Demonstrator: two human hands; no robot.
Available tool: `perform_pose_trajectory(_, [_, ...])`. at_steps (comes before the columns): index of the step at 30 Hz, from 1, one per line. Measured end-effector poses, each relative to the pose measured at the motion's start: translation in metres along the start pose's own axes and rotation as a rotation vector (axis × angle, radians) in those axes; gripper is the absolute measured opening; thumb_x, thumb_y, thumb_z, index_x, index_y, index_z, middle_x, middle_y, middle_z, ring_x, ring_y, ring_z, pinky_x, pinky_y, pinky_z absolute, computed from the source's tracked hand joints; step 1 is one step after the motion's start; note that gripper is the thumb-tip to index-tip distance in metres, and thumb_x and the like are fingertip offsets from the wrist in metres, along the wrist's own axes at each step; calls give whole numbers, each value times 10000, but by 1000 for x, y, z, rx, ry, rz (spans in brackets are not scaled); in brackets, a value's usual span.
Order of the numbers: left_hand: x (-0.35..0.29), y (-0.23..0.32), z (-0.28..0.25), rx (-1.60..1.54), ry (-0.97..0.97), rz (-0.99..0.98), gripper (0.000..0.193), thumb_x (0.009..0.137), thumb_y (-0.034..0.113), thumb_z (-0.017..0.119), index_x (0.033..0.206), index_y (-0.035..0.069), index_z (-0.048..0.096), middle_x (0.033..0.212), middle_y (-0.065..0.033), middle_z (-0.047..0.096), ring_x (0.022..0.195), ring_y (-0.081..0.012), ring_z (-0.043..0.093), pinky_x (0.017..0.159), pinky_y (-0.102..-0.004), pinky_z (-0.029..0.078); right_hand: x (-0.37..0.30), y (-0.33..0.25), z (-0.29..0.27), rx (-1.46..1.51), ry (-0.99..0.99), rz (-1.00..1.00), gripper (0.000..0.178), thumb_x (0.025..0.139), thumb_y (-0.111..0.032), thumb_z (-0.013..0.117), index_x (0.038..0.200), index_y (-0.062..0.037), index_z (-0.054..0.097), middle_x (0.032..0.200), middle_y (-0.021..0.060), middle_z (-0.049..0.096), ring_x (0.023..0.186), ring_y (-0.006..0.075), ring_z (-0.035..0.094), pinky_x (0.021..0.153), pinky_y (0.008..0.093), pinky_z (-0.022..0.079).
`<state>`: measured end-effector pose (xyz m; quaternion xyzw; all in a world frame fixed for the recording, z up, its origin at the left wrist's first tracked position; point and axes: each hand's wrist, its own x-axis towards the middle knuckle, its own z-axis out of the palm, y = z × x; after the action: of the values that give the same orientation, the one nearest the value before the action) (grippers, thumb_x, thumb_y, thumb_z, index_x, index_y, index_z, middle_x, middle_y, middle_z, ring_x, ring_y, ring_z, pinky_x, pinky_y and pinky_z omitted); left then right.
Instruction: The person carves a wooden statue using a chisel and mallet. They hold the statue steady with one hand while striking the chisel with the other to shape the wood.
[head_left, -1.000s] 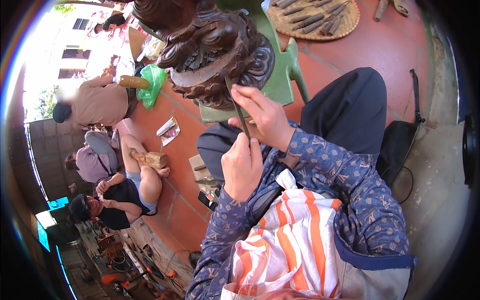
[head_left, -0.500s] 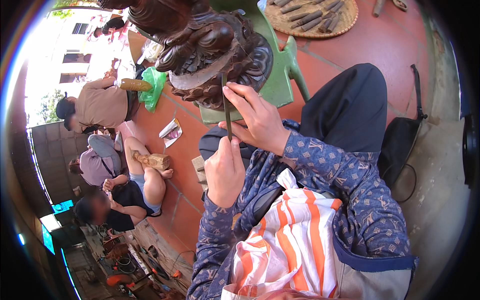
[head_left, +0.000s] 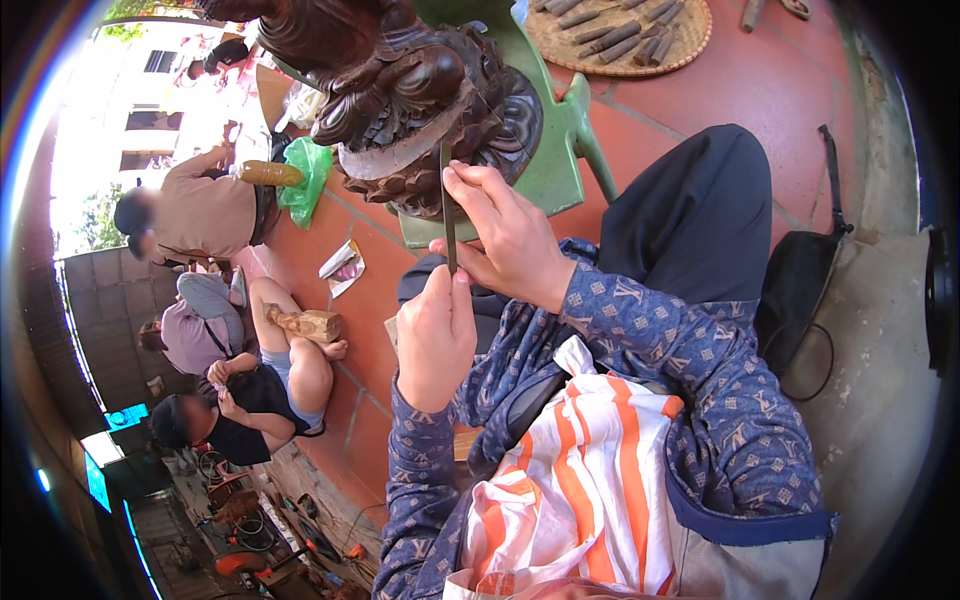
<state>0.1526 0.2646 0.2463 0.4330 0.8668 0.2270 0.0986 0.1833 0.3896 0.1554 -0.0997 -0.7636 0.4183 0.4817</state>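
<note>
A slim, flat, dark metal tool, like a file [head_left: 448, 215], stands nearly upright in the picture between my two hands. My left hand [head_left: 437, 335] pinches its near end between thumb and fingers. Further up, my right hand [head_left: 515, 235] grips the shaft, with fingers along its side. The tool's far tip meets the lower rim of a dark brown carved wooden statue [head_left: 400, 90], at a paler grey band; whether it bites into the wood I cannot tell. The statue rests on a green plastic chair [head_left: 565, 130].
A round woven tray [head_left: 695, 50] of wood-handled tools lies at the far right. A black bag [head_left: 795, 300] leans by the right wall. At left, a seated person [head_left: 250, 400] is near a carved wood block [head_left: 318, 325]. A green plastic bag [head_left: 308, 180] lies behind.
The tool and my left hand have shifted slightly left and away from me. My right hand has moved slightly left, still gripping. The seated person's head has turned a little.
</note>
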Motion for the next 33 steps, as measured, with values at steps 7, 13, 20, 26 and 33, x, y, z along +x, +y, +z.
perform_pose_trajectory(7, [-4,8,-8,-29,-20,-25,216,970,73,533,776,-11,485,556,-193,477,477,-349,521,467,-403,385,-1,-2,-2,34,-29,-7,668,757,-230,810,1272,76,514,1209,186,526,1167,372,552,953,412,492])
perform_pose_trajectory(13, [-3,6,-11,-61,-15,-23,231,963,78,545,761,-11,476,550,-194,469,472,-358,509,456,-395,378,0,-5,-1,39,-10,8,657,762,-220,806,1269,78,513,1201,192,528,1150,378,556,949,414,490])
perform_pose_trajectory(20, [-3,7,-9,-35,-40,-46,246,961,78,545,747,-7,456,547,-203,461,471,-356,511,456,-406,379,-2,-4,-2,-8,-42,2,644,758,-216,804,1268,56,520,1231,184,533,1167,378,551,1057,502,405])
perform_pose_trajectory(26, [5,15,-8,21,-43,-32,241,957,73,544,747,-7,457,549,-205,475,473,-355,530,456,-418,382,4,-3,-9,82,-33,37,648,759,-235,807,1264,50,518,1209,177,533,1215,377,521,1098,567,340])
perform_pose_trajectory(33, [1,19,-10,-17,-43,-15,225,956,64,541,755,-8,471,545,-191,479,468,-349,527,455,-407,377,5,-1,-11,80,-62,20,631,773,-265,796,1250,46,524,1209,171,530,1211,379,525,1103,591,320])
